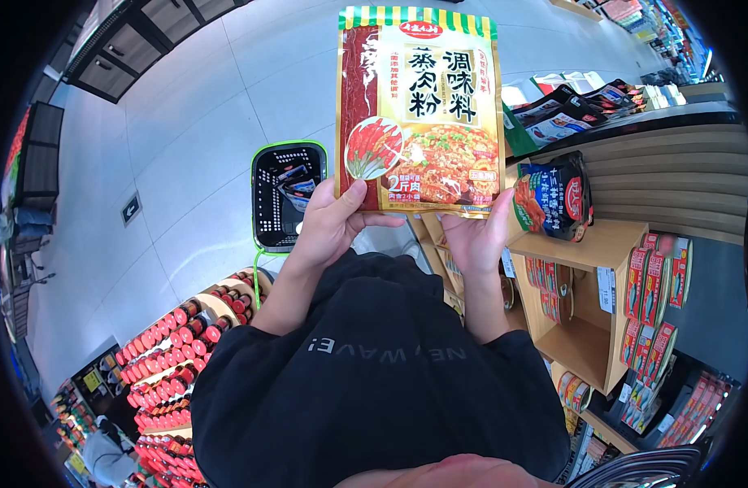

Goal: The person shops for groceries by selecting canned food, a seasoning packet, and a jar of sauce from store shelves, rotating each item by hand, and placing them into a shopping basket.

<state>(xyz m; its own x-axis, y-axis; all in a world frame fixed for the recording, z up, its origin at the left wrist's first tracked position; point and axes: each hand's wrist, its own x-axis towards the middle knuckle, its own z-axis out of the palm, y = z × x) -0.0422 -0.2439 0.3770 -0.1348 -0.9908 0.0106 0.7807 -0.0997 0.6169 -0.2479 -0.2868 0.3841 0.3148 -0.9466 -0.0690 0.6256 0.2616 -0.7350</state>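
A red and gold food packet (423, 106) with a green-striped top is held upright, its printed front facing the camera. My left hand (333, 218) grips its lower left corner, thumb on the front and fingers behind. At the lower right corner, my right hand (478, 236) pinches the packet's edge, with the thumb at the side. Below and left of the packet, a black basket (264, 203) with a green rim stands on the floor, with a few packets inside it.
Right of me, a wooden shelf (581, 244) bears a dark packet (551, 195), with red boxes (646, 285) beside it. Several red-lidded jars (175, 333) fill a rounded display at lower left. Grey cabinets (130, 49) stand beyond the tiled floor.
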